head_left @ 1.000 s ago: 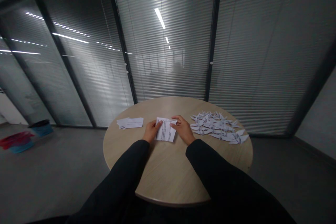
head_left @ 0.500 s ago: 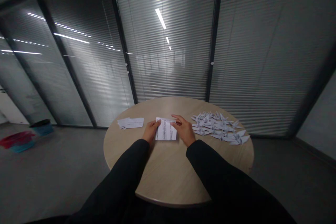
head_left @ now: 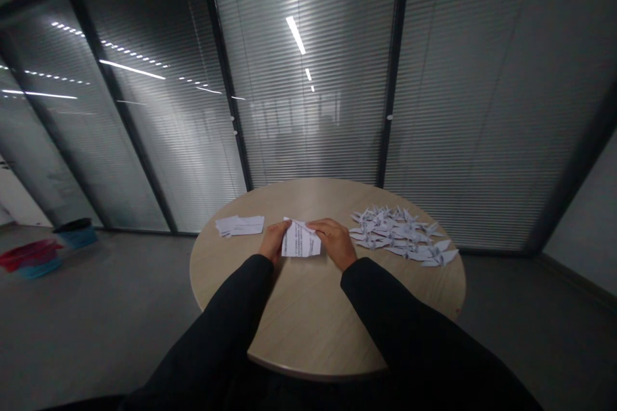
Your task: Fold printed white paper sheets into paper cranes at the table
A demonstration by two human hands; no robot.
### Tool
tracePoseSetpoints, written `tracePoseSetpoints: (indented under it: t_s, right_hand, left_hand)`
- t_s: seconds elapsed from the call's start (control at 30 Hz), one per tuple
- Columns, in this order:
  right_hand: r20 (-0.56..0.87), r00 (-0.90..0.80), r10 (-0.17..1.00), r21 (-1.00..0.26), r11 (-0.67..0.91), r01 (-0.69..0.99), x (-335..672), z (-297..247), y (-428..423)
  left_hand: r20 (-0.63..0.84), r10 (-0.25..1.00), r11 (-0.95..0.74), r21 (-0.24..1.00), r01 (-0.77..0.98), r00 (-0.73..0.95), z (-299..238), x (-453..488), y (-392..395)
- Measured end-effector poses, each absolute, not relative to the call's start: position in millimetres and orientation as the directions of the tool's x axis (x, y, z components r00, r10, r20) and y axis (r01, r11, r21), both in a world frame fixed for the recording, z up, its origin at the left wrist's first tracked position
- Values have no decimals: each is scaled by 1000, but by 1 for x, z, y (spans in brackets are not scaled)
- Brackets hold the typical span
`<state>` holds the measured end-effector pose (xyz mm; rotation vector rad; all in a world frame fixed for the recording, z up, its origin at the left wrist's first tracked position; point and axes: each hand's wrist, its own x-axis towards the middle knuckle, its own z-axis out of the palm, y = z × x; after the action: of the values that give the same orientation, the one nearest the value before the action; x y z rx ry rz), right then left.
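A white sheet of paper (head_left: 301, 243) with dark printed lines is held just above the round table, its upper edge creased or folded. My left hand (head_left: 274, 239) grips its left edge, the fingers partly behind it. On the other side my right hand (head_left: 334, 241) pinches the upper right corner, thumb and fingers close together. Right of my right hand lies a spread of folded paper cranes (head_left: 400, 232). Left of my left hand lie several flat white paper slips (head_left: 247, 225), partly overlapping.
The round wooden table (head_left: 308, 327) stands before a glass partition (head_left: 308, 141) with blinds. On the floor at far left are a red and blue basin (head_left: 31, 258) and a dark-rimmed blue one (head_left: 77, 234).
The fingers of my right hand have closed down onto the paper's upper right corner. The paper has shifted slightly left, and its top edge now looks folded or bent at a slant.
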<state>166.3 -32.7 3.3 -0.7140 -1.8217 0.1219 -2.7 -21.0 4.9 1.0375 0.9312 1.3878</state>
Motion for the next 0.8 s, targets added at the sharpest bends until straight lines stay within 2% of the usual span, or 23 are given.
tracePoseSetpoints:
  t_s: [0.17,0.43,0.67,0.8]
  right_hand:
    - [846,-347,405,-211,852,480,167,1,-30]
    - [813,-485,323,-10,840,543,168,1,-30]
    - [801,-514,305,47,825,563,170,0,-27]
    - [782,-527,331,23,831,556,171,1,-27]
  left_hand:
    - [7,1000,-15,952,-307,-25,11,-5,-20]
    - [10,1000,-12,944,-331,-8,13,-8,-22]
    - [32,990,31,905,-425,140,14,-8,-21]
    - [85,983,-18,929,-368,165,14,-9,-22]
